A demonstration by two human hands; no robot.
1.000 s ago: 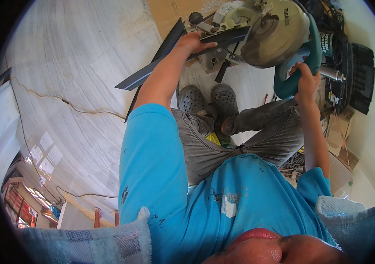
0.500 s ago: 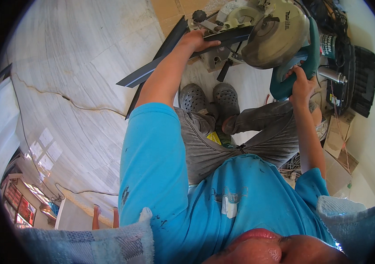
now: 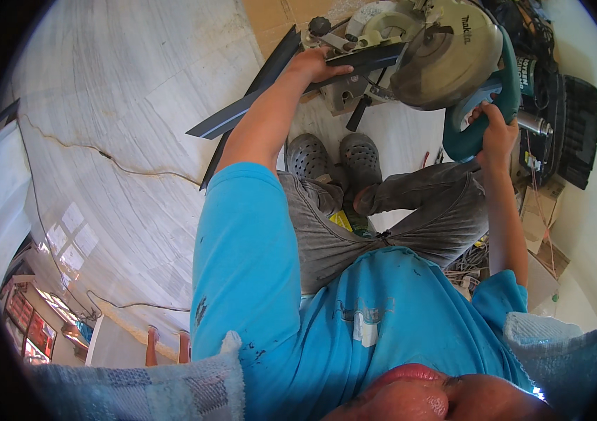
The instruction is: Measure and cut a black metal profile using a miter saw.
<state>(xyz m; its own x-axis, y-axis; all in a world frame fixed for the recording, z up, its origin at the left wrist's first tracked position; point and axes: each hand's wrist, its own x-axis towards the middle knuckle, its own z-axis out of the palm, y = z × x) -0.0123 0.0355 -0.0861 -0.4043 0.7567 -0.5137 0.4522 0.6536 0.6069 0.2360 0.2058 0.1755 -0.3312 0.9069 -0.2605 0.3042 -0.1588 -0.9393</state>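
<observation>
Presently wrapping the right hand (image 3: 499, 137) around the teal handle (image 3: 461, 149) of a saw (image 3: 442, 70) at upper right; clasping a long dark strip (image 3: 232, 116) with the left hand (image 3: 312, 66) at upper centre, holding it across a second strip (image 3: 275, 64); wearing grey clogs (image 3: 360, 156) just above mid-frame.

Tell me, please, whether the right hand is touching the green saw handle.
Touching: the head view shows the right hand wrapped around the green saw handle, reaching into its open loop.
</observation>
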